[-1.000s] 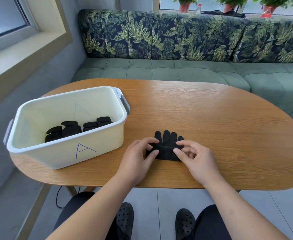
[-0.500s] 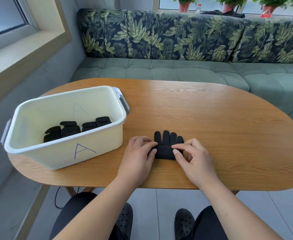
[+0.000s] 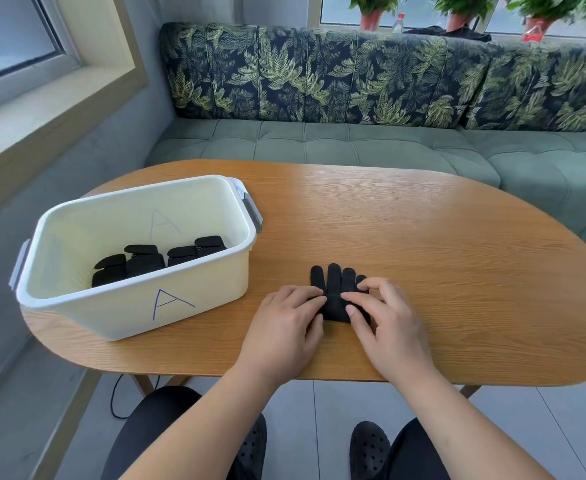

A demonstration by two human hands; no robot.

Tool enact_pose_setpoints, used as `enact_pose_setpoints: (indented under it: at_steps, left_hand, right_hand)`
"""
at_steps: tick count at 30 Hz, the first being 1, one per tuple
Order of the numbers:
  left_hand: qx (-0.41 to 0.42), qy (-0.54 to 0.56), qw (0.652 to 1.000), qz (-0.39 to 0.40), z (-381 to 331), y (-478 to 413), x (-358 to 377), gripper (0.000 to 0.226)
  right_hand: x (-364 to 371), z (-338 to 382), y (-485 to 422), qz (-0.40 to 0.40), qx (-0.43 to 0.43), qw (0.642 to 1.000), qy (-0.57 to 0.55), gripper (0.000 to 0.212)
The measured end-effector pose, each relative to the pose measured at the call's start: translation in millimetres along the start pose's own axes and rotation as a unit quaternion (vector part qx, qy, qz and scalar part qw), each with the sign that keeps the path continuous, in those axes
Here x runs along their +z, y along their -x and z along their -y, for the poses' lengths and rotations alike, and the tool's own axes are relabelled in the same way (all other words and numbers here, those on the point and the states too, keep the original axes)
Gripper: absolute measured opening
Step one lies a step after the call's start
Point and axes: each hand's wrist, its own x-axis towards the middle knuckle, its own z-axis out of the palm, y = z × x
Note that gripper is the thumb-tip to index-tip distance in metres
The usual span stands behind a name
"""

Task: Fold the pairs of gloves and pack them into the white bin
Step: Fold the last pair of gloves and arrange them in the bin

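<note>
- Lying flat on the wooden table point(image 3: 440, 244), near its front edge and just right of the bin: black gloves point(image 3: 334, 284), fingertips pointing away from the person, cuff end folded up under the hands.
- Left hand point(image 3: 284, 320): palm down, fingers curled, their tips on the left edge of the folded part and apparently pinching the cloth, though the grip itself is hidden under the knuckles.
- Right hand point(image 3: 386, 317): palm down, thumb and forefinger bent onto the right side of the same fold, holding it; the other fingers are arched above the table.
- White bin point(image 3: 135, 308): stands on the left end of the table, a blue "A" on its near wall and another on the inside of the far wall, with a grey handle at each short end.
- Folded black gloves point(image 3: 146, 261): several bundles side by side on the bin floor, close to the near wall.
- Green sofa point(image 3: 353, 147): behind the table, with leaf-print back cushions.
- Potted plants point(image 3: 371, 12): on the window ledge above the sofa.
</note>
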Motion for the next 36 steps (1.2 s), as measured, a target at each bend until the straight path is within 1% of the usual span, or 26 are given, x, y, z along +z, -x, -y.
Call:
enact_pose_setpoints:
  at_steps: [2, 4, 9, 14, 17, 20, 23, 25, 28, 31, 33, 36]
  left_hand:
    - [0.006, -0.019, 1.0, 0.004, -1.8, 1.1, 0.9, 0.036]
    - [0.005, -0.041, 0.999, 0.008, -3.3, 1.5, 2.2, 0.039]
    - [-0.016, -0.072, 0.997, 0.025, -5.0, 0.1, 1.9, 0.045]
    - [-0.018, -0.082, 0.995, 0.044, -6.4, -0.4, 0.3, 0.049]
    - [-0.022, -0.082, 0.995, 0.049, -7.3, -0.7, -0.3, 0.049]
    - [-0.03, -0.074, 0.995, 0.053, -6.8, -1.3, -1.5, 0.049]
    - [-0.033, -0.051, 0.997, 0.045, -5.1, -1.7, -3.1, 0.044]
    - [-0.036, -0.04, 0.998, 0.04, -4.2, -1.9, -4.3, 0.041]
    - [-0.045, -0.027, 0.998, 0.033, -4.7, -2.4, -5.5, 0.039]
    - [-0.052, -0.011, 0.998, 0.043, -5.2, -3.0, -8.7, 0.044]
    - [-0.073, 0.015, 0.996, 0.05, -3.2, -4.8, -11.9, 0.047]
    - [-0.123, 0.082, 0.988, 0.043, 0.6, -6.2, -16.8, 0.042]
  right_hand:
    - [0.5, 2.1, 2.8, -0.001, -0.046, 0.998, 0.033, 0.027]
    - [2.3, 3.6, 5.4, 0.001, -0.063, 0.997, 0.05, 0.029]
    - [5.6, 5.4, 4.7, -0.008, -0.04, 0.996, 0.075, 0.028]
    - [5.8, 4.2, 5.7, 0.0, -0.045, 0.996, 0.076, 0.035]
    - [6.4, 4.5, 5.8, 0.001, -0.036, 0.997, 0.069, 0.035]
    - [5.2, 5.4, 3.6, 0.022, -0.03, 0.997, 0.068, 0.037]
    - [0.6, 7.0, 0.7, 0.067, -0.027, 0.995, 0.066, 0.045]
    - [-1.8, 8.1, -1.3, 0.078, -0.015, 0.995, 0.053, 0.047]
    - [-2.6, 7.4, -1.7, 0.068, 0.0, 0.997, 0.022, 0.045]
    - [-3.1, 5.7, -0.9, 0.054, 0.012, 0.998, -0.001, 0.043]
    - [-5.3, 5.1, -1.0, 0.046, 0.046, 0.997, -0.036, 0.042]
    - [-9.1, 2.0, -2.1, 0.054, 0.102, 0.989, -0.094, 0.039]
